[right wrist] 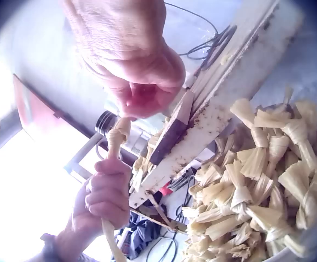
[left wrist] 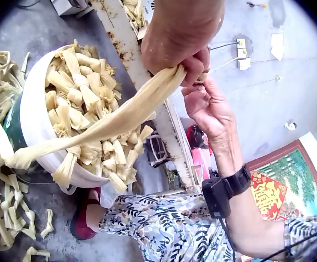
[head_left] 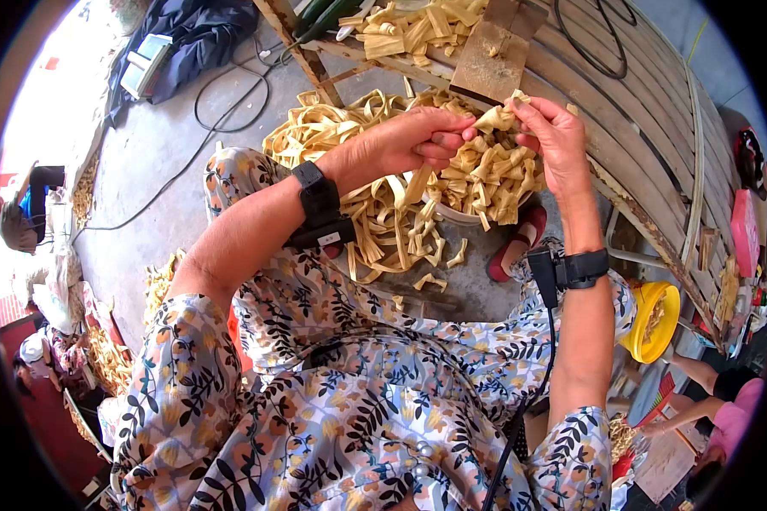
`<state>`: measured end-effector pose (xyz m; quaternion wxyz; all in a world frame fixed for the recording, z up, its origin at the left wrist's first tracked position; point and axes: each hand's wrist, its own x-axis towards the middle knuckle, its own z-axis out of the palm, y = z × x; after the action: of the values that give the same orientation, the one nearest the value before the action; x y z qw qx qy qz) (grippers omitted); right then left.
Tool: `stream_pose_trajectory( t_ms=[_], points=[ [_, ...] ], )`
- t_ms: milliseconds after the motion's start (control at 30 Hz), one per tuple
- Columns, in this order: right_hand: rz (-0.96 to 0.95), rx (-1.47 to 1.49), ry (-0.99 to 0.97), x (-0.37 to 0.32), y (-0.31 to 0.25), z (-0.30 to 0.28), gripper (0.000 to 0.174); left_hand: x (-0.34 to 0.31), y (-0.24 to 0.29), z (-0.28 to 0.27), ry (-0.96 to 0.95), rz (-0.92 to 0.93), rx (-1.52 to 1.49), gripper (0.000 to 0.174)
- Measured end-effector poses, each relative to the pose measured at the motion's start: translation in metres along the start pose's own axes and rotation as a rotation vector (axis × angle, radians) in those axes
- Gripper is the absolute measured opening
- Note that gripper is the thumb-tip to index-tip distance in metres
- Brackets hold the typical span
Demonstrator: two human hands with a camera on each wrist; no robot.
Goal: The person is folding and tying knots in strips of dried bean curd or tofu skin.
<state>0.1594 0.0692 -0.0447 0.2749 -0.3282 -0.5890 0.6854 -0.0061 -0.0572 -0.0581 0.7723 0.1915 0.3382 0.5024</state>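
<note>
A pale yellow, flat strip (left wrist: 101,126) runs through my left hand (head_left: 413,142), whose fingers curl tightly round it. Its long tail hangs over the bucket in the left wrist view. Between the hands, a knotted section (right wrist: 118,134) of the strip stands out above the left fist. My right hand (head_left: 556,140) pinches the strip's upper end with thumb and fingertips. Below both hands, a white-rimmed bucket (left wrist: 35,103) is heaped with similar knotted pieces (right wrist: 240,202). The right palm partly hides the pinched end in the right wrist view.
A slatted wooden platform (head_left: 631,153) with a rusty frame lies ahead, bearing a small board (head_left: 493,60) and more yellow pieces (head_left: 418,30). Loose strips (head_left: 302,128) pile beside the bucket. A yellow bucket (head_left: 656,322) stands at right, near another person (head_left: 729,426). Cables (head_left: 166,183) cross the floor.
</note>
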Motion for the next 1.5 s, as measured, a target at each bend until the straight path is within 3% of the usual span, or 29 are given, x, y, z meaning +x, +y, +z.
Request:
stream_pose_trajectory(
  t_ms=[167, 367, 467, 600, 733, 833, 933, 1033, 1200, 1433, 1500],
  points=[
    [-0.086, 0.081, 0.121, 0.002, 0.003, 0.003, 0.015, 0.004, -0.001, -0.002, -0.047, -0.006, -0.02, 0.02],
    [-0.06, 0.046, 0.115, 0.003, 0.001, 0.001, 0.019, 0.005, -0.001, -0.004, -0.065, -0.014, -0.034, 0.02],
    [0.032, 0.012, -0.004, -0.01, -0.015, 0.016, 0.025, 0.0, 0.001, 0.0, -0.003, -0.013, 0.02, 0.02],
    [0.057, 0.059, -0.218, -0.005, 0.004, 0.021, 0.022, 0.0, 0.003, 0.002, 0.009, 0.002, 0.089, 0.02],
    [0.046, 0.107, -0.127, -0.005, 0.005, 0.021, 0.019, 0.001, 0.003, -0.002, -0.074, 0.02, 0.095, 0.02],
    [0.078, 0.117, -0.084, -0.002, 0.005, 0.017, 0.016, -0.001, 0.005, -0.001, -0.018, 0.022, 0.138, 0.021],
    [0.09, 0.122, -0.067, -0.001, 0.007, 0.016, 0.014, -0.002, 0.013, -0.005, -0.036, 0.019, 0.359, 0.023],
    [0.078, 0.141, -0.035, -0.002, 0.004, 0.016, 0.013, -0.004, 0.018, -0.001, 0.202, 0.134, 0.708, 0.025],
    [0.106, 0.243, -0.106, 0.004, -0.001, 0.011, 0.013, -0.006, 0.037, -0.011, 0.082, 0.127, 0.519, 0.023],
    [-0.034, 0.35, 0.129, 0.041, -0.009, 0.001, 0.017, 0.013, 0.074, -0.015, 0.359, 0.481, 1.2, 0.019],
    [-0.098, 0.363, 0.145, 0.055, -0.01, 0.003, 0.017, 0.027, 0.088, -0.021, 0.443, 0.583, 1.175, 0.018]
  ],
)
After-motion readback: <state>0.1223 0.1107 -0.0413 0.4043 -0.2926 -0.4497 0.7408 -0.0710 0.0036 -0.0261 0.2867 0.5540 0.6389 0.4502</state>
